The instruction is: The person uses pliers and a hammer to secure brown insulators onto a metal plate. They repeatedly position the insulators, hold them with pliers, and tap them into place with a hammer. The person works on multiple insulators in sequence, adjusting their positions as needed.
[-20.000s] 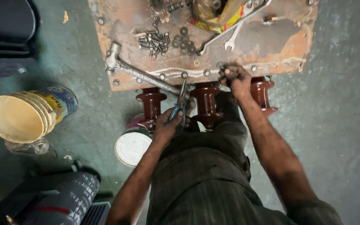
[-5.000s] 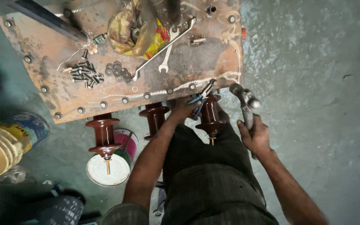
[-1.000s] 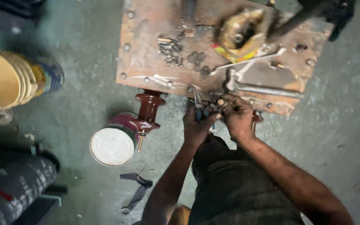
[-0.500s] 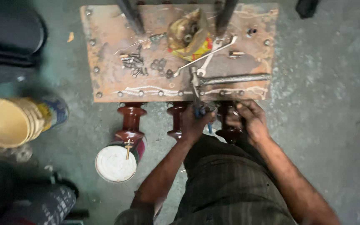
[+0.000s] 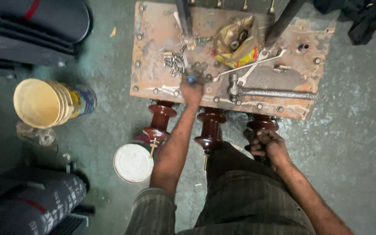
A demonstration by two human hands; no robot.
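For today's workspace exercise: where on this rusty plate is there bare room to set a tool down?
Bare patches on the rusty plate: its left part, left of the bolts, and the right end past the wrench. The middle is crowded: bolts, bag, left hand.

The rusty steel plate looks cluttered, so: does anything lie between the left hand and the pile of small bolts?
Nothing visible does. The left hand rests on the rusty steel plate just below the pile of small bolts.

The left hand [image 5: 192, 89] has moved from the plate edge up onto the rusty plate [image 5: 153, 56], near the bolts [image 5: 175, 63]. The right hand [image 5: 268, 146] has dropped onto the right insulator [image 5: 262, 124].
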